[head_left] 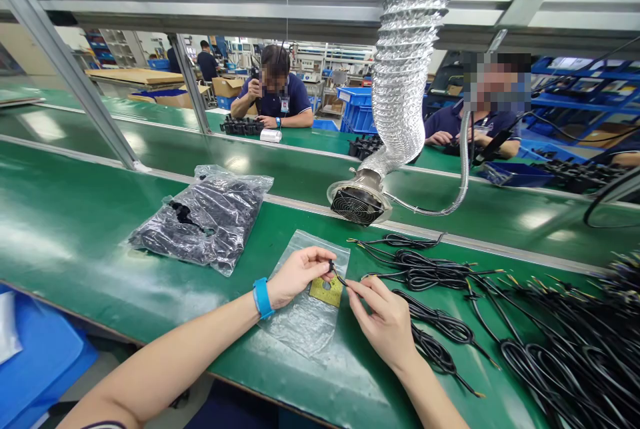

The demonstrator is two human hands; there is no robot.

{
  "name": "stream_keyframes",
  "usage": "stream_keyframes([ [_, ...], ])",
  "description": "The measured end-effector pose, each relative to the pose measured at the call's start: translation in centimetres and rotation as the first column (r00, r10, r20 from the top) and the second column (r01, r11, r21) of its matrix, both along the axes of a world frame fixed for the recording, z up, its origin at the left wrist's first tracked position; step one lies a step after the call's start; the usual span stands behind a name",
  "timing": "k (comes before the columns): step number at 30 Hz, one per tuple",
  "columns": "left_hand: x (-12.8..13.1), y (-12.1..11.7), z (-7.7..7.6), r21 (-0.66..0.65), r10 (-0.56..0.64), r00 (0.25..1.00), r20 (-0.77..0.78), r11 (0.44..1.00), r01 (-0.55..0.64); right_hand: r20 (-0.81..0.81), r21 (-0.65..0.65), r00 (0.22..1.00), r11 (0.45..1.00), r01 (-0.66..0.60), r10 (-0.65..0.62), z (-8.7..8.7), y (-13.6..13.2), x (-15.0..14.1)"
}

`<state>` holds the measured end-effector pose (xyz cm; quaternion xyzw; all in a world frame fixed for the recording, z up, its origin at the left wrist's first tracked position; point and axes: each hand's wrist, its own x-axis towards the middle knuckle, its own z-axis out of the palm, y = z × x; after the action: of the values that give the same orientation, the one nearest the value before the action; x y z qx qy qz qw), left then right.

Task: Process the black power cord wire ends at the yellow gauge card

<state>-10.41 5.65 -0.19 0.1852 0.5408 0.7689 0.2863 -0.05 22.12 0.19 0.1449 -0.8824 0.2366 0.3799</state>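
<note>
Between thumb and fingers, my left hand (304, 274) pinches a small black plastic piece (331, 265). My right hand (381, 314) closes on a thin black cable (341, 278) that runs up to that piece; whether the cable passes into it is too small to tell. Both hands are over a clear zip bag (300, 329) lying on the green table, with a yellow square piece (327, 290) that has a round hole showing there. A blue band circles my left wrist. Right of my right hand lie coiled black cables (425, 269) with bare wire ends.
A clear bag of black parts (205, 216) lies at the left. Above the bench hangs a silver duct (405, 49) with a fan (357, 206) at its end. A large cable pile (565, 342) covers the right side. Two people (280, 92) work across the bench.
</note>
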Motion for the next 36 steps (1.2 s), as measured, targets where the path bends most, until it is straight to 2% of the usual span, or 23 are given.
stream_keyframes([
  [9,-0.06,-0.13,0.18,-0.04,-0.007,0.996,-0.085,0.999,0.004,0.027,-0.018,0.999,0.999,-0.047,0.047,0.03,0.19,0.03],
  [18,-0.04,-0.2,0.11,-0.034,-0.023,0.997,-0.068,0.999,0.021,0.019,0.017,0.998,0.998,-0.055,0.055,-0.12,0.31,0.09],
  [23,-0.22,-0.51,0.3,-0.032,-0.082,0.994,-0.076,0.996,0.08,0.055,-0.055,0.997,0.997,-0.047,0.051,0.05,0.25,0.05],
  [27,-0.18,-0.71,0.68,-0.068,-0.105,0.985,-0.139,0.993,0.097,0.056,-0.1,0.998,0.995,-0.02,0.026,-0.18,0.28,-0.01],
  [30,-0.16,-0.74,0.75,-0.095,-0.101,0.984,-0.148,0.992,0.087,0.008,-0.049,1.0,0.999,-0.008,0.009,-0.5,0.43,0.01],
  [36,-0.34,-0.82,0.39,-0.176,-0.119,0.988,-0.098,0.979,0.101,-0.114,0.16,0.993,0.987,0.031,-0.012,-0.7,0.86,0.06],
])
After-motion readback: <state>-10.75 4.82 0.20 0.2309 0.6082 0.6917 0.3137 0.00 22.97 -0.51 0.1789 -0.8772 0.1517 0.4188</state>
